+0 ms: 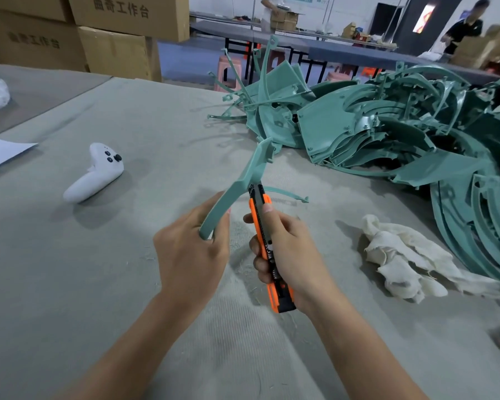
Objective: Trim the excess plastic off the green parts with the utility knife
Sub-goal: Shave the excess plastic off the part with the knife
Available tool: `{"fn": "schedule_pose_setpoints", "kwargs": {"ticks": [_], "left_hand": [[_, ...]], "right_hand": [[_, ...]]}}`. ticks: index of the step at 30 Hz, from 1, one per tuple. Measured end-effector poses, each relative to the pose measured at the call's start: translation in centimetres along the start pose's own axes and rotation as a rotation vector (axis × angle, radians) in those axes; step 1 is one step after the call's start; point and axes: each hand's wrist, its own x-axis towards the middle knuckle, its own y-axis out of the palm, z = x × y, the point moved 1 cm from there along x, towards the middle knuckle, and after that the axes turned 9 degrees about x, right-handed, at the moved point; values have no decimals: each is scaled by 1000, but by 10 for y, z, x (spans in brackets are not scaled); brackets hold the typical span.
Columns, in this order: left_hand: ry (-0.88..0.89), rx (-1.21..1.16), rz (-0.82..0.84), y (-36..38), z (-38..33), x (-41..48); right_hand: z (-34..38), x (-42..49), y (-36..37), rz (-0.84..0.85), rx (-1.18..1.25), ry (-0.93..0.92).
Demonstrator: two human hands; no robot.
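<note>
Green parts pile (387,125) crowds right; controller (94,174) sits left.

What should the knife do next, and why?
Probably slide the orange utility knife forward a little along the edge of the curved green plastic part. The right hand holds its tip at that edge, while the left hand grips the part's lower end.

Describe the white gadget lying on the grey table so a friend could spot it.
On the big grey table, look left of the person's left hand, far from the heap of green parts. There lies a curved white handheld controller. Unlike the crumpled white rag on the right, it is smooth and has small black buttons at its far end.
</note>
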Motion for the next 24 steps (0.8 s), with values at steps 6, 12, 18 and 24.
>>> {"fn": "schedule_pose_setpoints", "kwargs": {"ticks": [6, 12, 18, 24], "left_hand": [[18, 44, 30, 0, 0, 0], [-20, 25, -21, 0, 2, 0], [-409, -76, -42, -4, 13, 14], [-625, -579, -6, -2, 18, 24]], "right_hand": [[-2, 2, -1, -92, -174, -126], [-1, 5, -12, -140, -157, -124], [7, 4, -32, -250, -157, -244], [8, 1, -26, -162, -228, -333]]}}
